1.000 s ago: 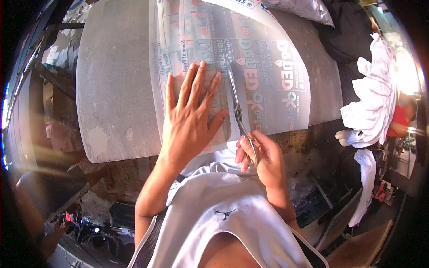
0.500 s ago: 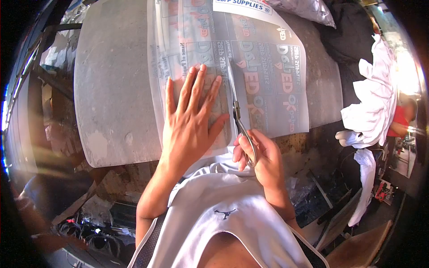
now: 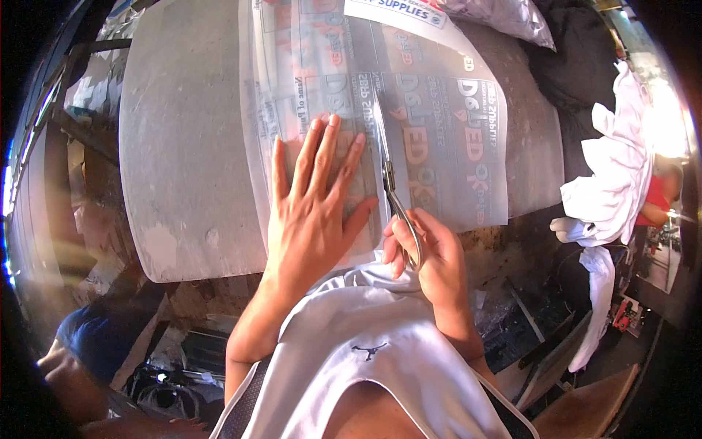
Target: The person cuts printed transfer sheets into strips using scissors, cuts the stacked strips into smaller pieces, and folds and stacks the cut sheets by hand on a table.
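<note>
A translucent printed sheet lies across a worn grey table surface. On its left part rests my left hand, palm down, fingers spread. My right hand grips the handles of metal scissors at the table's near edge. The scissors point away from me, their blades nearly together along a line in the sheet just right of my left hand. Near the far edge, a piece with white backing and blue lettering shows on the sheet.
Shiny plastic bags lie at the far right. White cloth hangs on the right. Another person's blue garment and arm are at lower left. Wooden boards stand at lower right.
The white piece with blue lettering shows more at the far edge than a second ago. The person at lower left has shifted. Both my hands keep nearly the same pose.
</note>
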The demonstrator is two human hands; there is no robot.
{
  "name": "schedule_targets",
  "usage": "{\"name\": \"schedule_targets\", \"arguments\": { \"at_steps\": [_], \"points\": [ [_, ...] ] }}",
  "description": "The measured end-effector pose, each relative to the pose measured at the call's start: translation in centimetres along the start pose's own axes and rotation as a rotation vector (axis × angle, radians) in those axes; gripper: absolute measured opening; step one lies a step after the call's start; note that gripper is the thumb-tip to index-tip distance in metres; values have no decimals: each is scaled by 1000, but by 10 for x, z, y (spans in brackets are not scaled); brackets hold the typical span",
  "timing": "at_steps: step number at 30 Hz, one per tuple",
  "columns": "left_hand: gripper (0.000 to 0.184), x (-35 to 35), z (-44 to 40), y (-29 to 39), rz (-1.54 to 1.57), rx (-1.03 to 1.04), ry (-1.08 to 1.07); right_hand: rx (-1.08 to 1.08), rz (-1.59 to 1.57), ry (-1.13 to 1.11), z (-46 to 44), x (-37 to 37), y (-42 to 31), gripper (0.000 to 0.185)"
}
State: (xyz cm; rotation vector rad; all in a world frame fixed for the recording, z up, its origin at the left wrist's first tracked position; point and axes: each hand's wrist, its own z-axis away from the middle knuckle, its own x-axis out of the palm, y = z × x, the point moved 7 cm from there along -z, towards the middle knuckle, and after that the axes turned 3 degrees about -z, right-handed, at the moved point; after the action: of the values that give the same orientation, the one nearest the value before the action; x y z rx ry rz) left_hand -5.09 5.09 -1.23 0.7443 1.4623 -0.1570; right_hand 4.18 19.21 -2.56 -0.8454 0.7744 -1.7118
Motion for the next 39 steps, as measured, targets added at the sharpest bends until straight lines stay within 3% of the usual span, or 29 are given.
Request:
{"name": "schedule_targets", "arguments": {
  "at_steps": [36,39],
  "points": [
    [80,-2,-9,-6,70,-40,-141,-78,45,30,-81,6,-61,38],
    [79,-3,-10,-7,64,-37,-146,-65,59,6,-87,6,-65,32]
  ]
}}
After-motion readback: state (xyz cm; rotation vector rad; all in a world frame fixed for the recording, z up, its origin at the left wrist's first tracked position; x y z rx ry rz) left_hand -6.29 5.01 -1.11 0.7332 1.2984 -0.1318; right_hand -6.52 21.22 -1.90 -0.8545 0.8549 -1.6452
